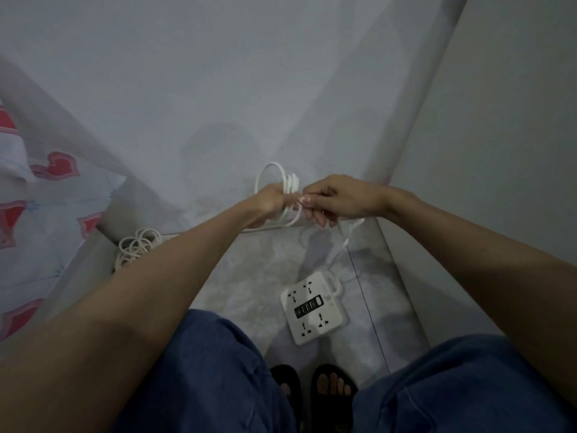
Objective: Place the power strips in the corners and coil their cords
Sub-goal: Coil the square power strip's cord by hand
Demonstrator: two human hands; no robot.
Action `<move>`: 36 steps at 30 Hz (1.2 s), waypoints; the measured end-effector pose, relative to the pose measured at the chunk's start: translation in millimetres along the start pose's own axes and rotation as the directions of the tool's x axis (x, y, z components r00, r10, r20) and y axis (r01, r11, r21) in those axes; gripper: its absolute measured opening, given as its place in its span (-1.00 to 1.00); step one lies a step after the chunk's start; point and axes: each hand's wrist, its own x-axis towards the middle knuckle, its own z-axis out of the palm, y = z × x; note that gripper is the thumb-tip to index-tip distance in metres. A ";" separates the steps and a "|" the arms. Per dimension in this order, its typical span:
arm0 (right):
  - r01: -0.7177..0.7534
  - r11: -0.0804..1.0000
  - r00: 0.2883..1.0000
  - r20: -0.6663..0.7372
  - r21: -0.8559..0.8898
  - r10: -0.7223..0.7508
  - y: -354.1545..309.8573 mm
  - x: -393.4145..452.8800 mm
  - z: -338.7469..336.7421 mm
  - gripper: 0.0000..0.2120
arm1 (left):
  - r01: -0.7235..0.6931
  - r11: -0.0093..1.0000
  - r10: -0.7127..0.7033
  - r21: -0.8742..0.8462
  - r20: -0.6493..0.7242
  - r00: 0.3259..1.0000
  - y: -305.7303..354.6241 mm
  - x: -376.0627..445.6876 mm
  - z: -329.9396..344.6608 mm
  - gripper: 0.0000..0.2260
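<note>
White plastic marks the power strip [313, 307], a squarish block lying flat on the pale mottled floor [249, 276], with sockets around its face and a dark panel across the middle. It sits just ahead of the person's sandalled feet [332, 385], near the base of the wall on the right [499, 151]. Its cord [345, 242] leaves the far corner, rises along the right side and runs up to the hands. There it is gathered into several white loops [282, 182] held in the air in front of the grey wall [218, 89]. The left hand [270, 203] is curled round the bundle of loops, gripping it. The right hand [335, 200] pinches a strand of the cord between thumb and fingertips right against the left hand.

A second coil of white cord [137, 245] lies on the floor to the left, partly hidden by the left forearm, beside a bed edge draped in a sheet with red hearts [46, 195]. Blue trouser legs [218, 370] fill the bottom of the head view and cover the near floor.
</note>
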 end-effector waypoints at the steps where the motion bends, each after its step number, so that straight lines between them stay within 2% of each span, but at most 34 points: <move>1: 0.012 1.000 1.000 -0.014 0.014 -0.012 -0.1 0.3 -0.4 -0.68 | -0.040 0.998 0.036 0.043 0.094 0.995 0.2 -3.4 5.3 -0.85; 3: 0.024 0.999 0.998 -0.055 0.040 -0.021 1.2 0.4 0.0 -0.67 | -0.080 0.994 0.062 0.071 0.226 0.972 2.8 -7.5 13.0 -0.84; 4: 0.017 0.997 0.996 -0.088 0.071 -0.010 3.2 0.0 -0.5 -0.67 | -0.078 0.994 0.058 0.071 0.246 0.968 4.4 -8.4 15.1 -0.81; 7: -0.047 0.983 0.975 -0.206 0.179 0.084 12.4 -5.0 -8.1 -0.66 | -0.031 0.999 0.021 0.035 0.257 0.966 11.9 -13.2 17.1 -0.79; 10: -0.105 0.977 0.949 -0.275 0.186 0.154 24.0 -10.7 -15.3 -0.66 | -0.012 0.998 -0.003 0.063 0.247 0.969 18.9 -18.0 19.6 -0.81; 13: -0.124 0.976 0.933 -0.313 0.178 0.175 27.8 -10.2 -15.6 -0.66 | -0.064 0.990 0.022 0.127 0.303 0.953 25.6 -19.2 17.5 -0.50; 14: -0.129 0.978 0.927 -0.330 0.166 0.179 28.2 -8.6 -15.2 -0.66 | -0.083 0.990 0.040 0.114 0.338 0.940 27.9 -20.9 15.9 -0.48; 16: -0.142 0.979 0.908 -0.375 0.145 0.187 30.5 -5.7 -15.1 -0.66 | -0.121 0.983 0.065 0.137 0.357 0.932 32.5 -23.7 11.2 -0.53; 21: -0.189 0.977 0.887 -0.411 0.094 0.211 42.8 -4.7 -14.9 -0.68 | -0.259 0.916 0.142 0.306 0.356 0.923 36.6 -24.4 2.3 -0.91; 25: -0.217 0.960 0.877 -0.397 0.176 0.271 50.9 -5.2 -12.6 -0.69 | -0.149 0.982 0.092 0.112 0.406 0.909 38.5 -28.8 2.0 -0.83; 26: -0.226 0.965 0.880 -0.398 0.131 0.260 52.3 -6.0 -13.0 -0.67 | -0.119 0.991 0.087 0.056 0.399 0.913 39.9 -30.6 2.0 -0.80; 28: -0.286 0.956 0.893 -0.379 -0.066 0.241 53.0 -8.1 -13.7 -0.62 | -0.060 0.997 0.071 -0.041 0.338 0.938 40.2 -31.6 2.0 -0.74; 30: -0.340 0.916 0.914 -0.304 -0.211 0.269 59.0 -8.2 -11.7 -0.63 | -0.016 0.992 0.047 -0.124 0.251 0.967 40.1 -30.1 0.9 -0.74; 31: -0.356 0.909 0.922 -0.240 -0.215 0.304 64.9 -8.0 -8.8 -0.67 | 0.016 0.984 0.024 -0.179 0.221 0.975 39.8 -28.1 -0.2 -0.76; 33: -0.368 0.924 0.928 -0.111 -0.108 0.356 69.6 -9.6 -1.2 -0.70 | 0.094 0.933 -0.025 -0.347 0.199 0.980 41.0 -22.7 -3.8 -0.76; 36: -0.353 0.901 0.920 -0.078 0.253 0.383 65.3 -7.5 5.8 -0.68 | 0.150 0.792 -0.075 -0.592 0.150 0.986 49.0 -14.0 -10.0 -0.72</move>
